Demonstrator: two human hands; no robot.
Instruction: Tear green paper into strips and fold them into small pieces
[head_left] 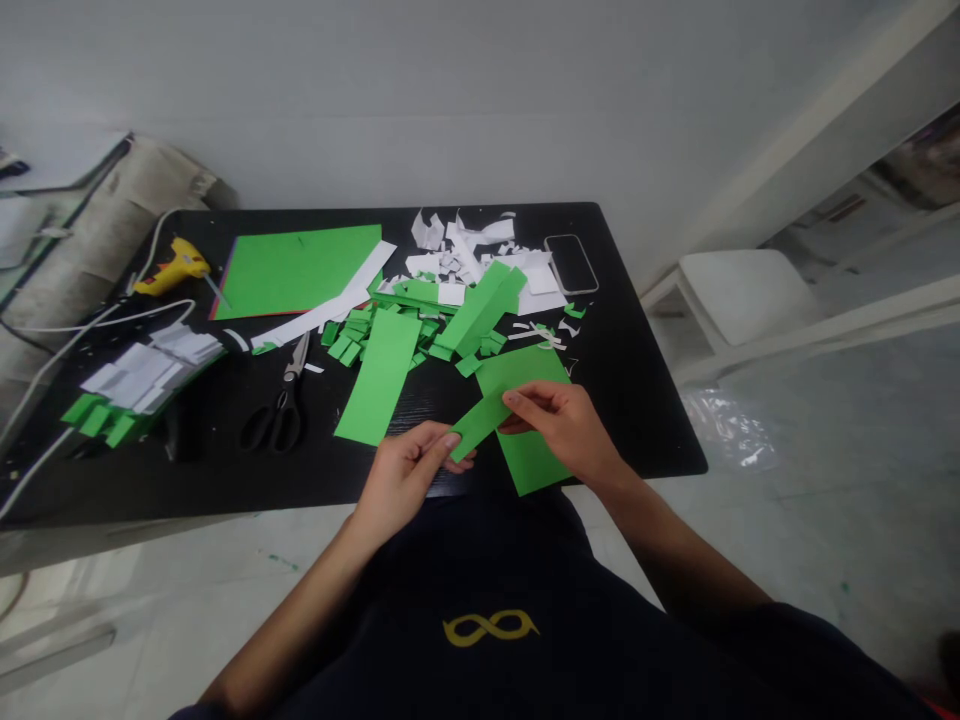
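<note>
Both hands hold one small green paper strip [480, 422] just above the near edge of the black table [637, 400]. My left hand [409, 475] pinches its lower left end, fingers closed. My right hand [562, 420] pinches its upper right end, fingers closed. Under my right hand lies a larger green sheet [525, 385]. A long green strip [381, 375] lies to the left of it.
Black scissors [281, 410] lie left of centre. A yellow glue gun [172, 268] and a big green sheet [296, 268] are at the back left. White and green scraps [457, 280] pile up mid-table, a phone [571, 263] behind. Folded pieces [142, 375] stack left. A white chair [739, 290] stands right.
</note>
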